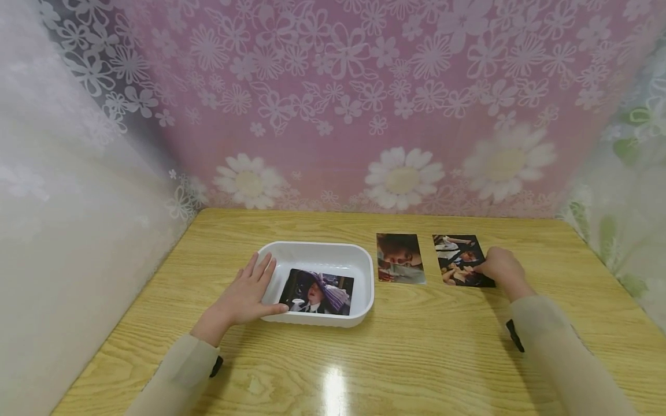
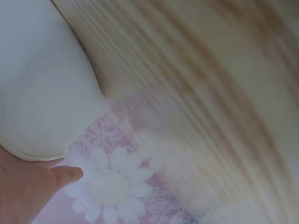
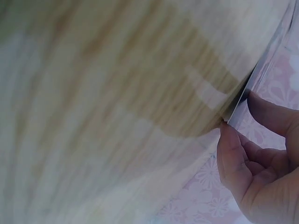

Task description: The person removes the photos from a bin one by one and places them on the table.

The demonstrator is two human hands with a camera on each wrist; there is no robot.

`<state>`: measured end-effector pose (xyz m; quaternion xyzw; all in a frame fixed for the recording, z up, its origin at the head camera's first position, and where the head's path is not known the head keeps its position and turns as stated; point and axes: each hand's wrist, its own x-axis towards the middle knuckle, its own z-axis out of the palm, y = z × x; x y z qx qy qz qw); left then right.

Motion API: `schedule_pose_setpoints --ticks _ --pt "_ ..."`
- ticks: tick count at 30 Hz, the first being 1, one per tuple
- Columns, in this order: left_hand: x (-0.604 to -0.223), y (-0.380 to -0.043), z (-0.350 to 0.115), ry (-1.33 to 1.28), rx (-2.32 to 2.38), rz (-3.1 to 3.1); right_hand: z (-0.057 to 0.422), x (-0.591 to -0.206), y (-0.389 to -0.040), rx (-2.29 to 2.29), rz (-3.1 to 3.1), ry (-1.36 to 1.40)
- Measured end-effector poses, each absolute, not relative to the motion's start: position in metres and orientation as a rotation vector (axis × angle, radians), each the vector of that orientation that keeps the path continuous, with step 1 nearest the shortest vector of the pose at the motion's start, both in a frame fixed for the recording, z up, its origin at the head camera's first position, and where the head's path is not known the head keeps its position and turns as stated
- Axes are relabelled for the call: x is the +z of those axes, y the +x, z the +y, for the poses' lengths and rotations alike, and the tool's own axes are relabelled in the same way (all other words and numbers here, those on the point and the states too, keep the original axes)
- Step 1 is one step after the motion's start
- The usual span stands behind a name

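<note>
A white plastic basin (image 1: 366, 289) stands left of centre in the head view. Inside lies a photo print (image 1: 317, 293) of a person in a wide purple-striped hat. My left hand (image 1: 250, 294) rests on the basin's left rim, fingers spread and the thumb along its near edge. My right hand (image 1: 504, 270) pinches the right edge of another photo print (image 1: 458, 260), showing figures on a dark ground. In the right wrist view, thumb and forefinger hold that photo's thin edge. Between basin and pinched photo lies a third photo print (image 1: 399, 257), of a tilted face.
The wooden table (image 1: 406, 358) runs back to a pink flowered wall covering (image 1: 322, 144). Pale flowered walls stand at left and right. A bright light reflection shows on the table's near part.
</note>
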<state>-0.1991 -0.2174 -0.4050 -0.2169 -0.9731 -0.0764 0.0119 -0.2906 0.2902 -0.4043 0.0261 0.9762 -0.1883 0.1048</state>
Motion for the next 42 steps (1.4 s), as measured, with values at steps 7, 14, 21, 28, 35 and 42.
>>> schedule_pose_setpoints --ticks 7,14,21,28,35,42 --pt "-0.406 -0.200 -0.218 -0.677 -0.221 -3.032 0.289 -0.405 -0.292 -0.499 2.873 0.106" --pt "-0.407 -0.200 -0.218 -0.673 -0.222 -3.032 0.286 -0.405 -0.290 -0.391 2.908 0.067" --pt "-0.409 -0.200 -0.218 -0.678 -0.225 -3.035 0.276 -0.398 -0.281 -0.378 3.034 -0.044" --pt "-0.409 -0.202 -0.218 -0.685 -0.210 -3.028 0.251 -0.384 -0.264 -0.449 3.103 -0.260" --pt "-0.406 -0.201 -0.218 -0.681 -0.203 -3.031 0.213 -0.375 -0.246 -0.519 3.159 -0.450" --pt "-0.407 -0.200 -0.218 -0.668 -0.214 -3.051 0.174 -0.371 -0.232 -0.517 3.189 -0.610"
